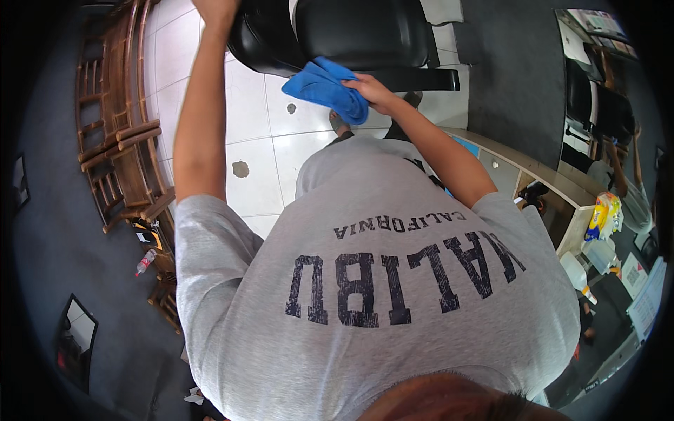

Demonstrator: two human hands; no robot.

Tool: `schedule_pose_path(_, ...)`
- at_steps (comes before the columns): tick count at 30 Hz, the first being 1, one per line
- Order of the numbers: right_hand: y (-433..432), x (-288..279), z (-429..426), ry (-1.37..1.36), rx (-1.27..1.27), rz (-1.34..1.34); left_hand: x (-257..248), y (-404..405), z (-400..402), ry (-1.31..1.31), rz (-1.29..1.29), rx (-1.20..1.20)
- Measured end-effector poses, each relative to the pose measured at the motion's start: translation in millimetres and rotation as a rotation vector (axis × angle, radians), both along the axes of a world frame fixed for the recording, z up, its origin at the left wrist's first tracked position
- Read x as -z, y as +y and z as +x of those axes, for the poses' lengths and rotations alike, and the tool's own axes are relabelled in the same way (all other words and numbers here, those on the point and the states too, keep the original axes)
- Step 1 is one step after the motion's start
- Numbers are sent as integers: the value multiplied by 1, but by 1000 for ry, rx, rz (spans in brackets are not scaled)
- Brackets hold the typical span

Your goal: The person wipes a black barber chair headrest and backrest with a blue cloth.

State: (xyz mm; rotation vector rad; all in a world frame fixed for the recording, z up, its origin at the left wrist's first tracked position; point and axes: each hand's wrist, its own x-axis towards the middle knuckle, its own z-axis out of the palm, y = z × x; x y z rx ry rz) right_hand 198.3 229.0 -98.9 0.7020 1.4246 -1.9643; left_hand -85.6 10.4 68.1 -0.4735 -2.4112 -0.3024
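Observation:
My right hand (371, 92) grips a crumpled blue cloth (329, 87), which hangs over the near edge of a black padded chair (363, 34). Thumb and fingers pinch the cloth's right side. A black armrest (426, 80) extends to the right, just above my right forearm. At the top edge, my left hand (217, 10) is reached far forward beside the chair's left black padded part (263, 34). Its fingers are cut off by the frame, so what it touches is hidden.
Bamboo furniture (118, 131) stands along the left wall, with a plastic bottle (146, 262) near it. At right are a cabinet with open shelves (568, 202), a yellow package (603, 216), a white bottle (576, 273) and a large wall mirror (600, 131). White floor tiles (253, 194) lie below.

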Motion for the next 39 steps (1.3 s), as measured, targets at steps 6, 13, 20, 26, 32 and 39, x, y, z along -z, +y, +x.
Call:
schedule_pose_path(6,70,57,8,358,-246,1213,93,38,152,-199,252,678)
schedule_pose_path(13,104,66,7,146,-130,1074,189,63,285,-691,113,539)
schedule_pose_path(20,84,31,-6,4,162,459,208,70,276,-742,145,529)
schedule_pose_path(26,72,19,4,85,430,-160,209,99,269,-1323,1096,115)
schedule_pose_path(32,48,20,25,-38,105,146,157,96,260,-1757,1616,69)
schedule_pose_path(39,32,-2,0,-116,180,158,131,87,245,-1433,1778,116)
